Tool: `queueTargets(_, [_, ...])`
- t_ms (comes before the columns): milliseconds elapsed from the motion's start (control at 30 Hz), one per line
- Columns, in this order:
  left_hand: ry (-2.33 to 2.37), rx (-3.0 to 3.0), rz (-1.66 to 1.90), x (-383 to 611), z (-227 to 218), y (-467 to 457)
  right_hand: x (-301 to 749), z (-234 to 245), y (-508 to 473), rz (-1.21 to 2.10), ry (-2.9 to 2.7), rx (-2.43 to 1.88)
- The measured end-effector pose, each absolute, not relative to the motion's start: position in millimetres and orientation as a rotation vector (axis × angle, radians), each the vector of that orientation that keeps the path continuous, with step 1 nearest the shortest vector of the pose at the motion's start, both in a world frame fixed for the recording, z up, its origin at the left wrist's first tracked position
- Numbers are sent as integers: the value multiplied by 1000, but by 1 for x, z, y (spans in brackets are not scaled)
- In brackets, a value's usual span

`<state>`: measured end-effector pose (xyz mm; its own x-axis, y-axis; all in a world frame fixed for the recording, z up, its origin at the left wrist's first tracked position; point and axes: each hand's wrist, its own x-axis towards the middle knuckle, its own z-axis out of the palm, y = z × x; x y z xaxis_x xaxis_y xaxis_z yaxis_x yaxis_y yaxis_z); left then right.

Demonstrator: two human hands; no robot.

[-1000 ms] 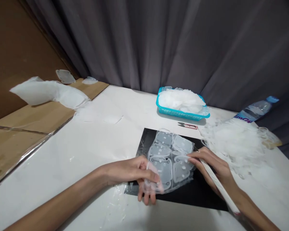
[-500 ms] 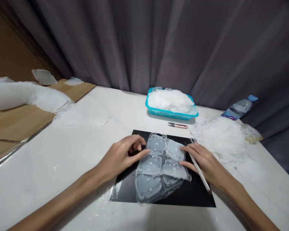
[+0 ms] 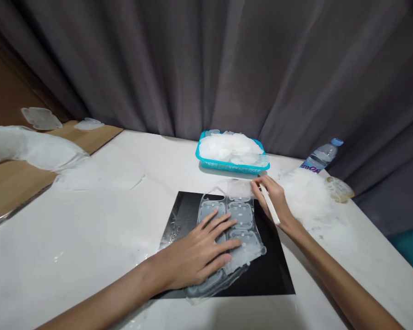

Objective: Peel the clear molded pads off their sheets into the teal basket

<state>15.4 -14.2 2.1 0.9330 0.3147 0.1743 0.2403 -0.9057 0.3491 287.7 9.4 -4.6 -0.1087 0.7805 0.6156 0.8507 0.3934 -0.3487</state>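
l hand (image 3: 201, 252) lies flat, grip spread apart, on clear molded plastic sheet (image 3: 241, 216) atop blk mat (image 3: 270, 270); r hand (image 3: 276, 192) clamped on white-handled tool (image 3: 270, 207) nr mat's far rt corner.

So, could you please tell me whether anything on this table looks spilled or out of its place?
Yes: a loose white heap lies on the table near the right hand, while similar white material fills the blue basket. The clear sheet under the left hand also has a ragged near edge, though that may be normal.
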Motion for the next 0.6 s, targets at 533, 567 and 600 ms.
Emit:
queueTargets(533, [614,2772,237,9,18,-53,295,2,-26,882,-1957,-1393])
queueTargets(567, [653,2800,210,13,20,-49,299,0,-28,912,-1942,-1411])
queueTargets(600, [683,2825,167,17,22,-43,301,-3,-30,917,-1925,-1424])
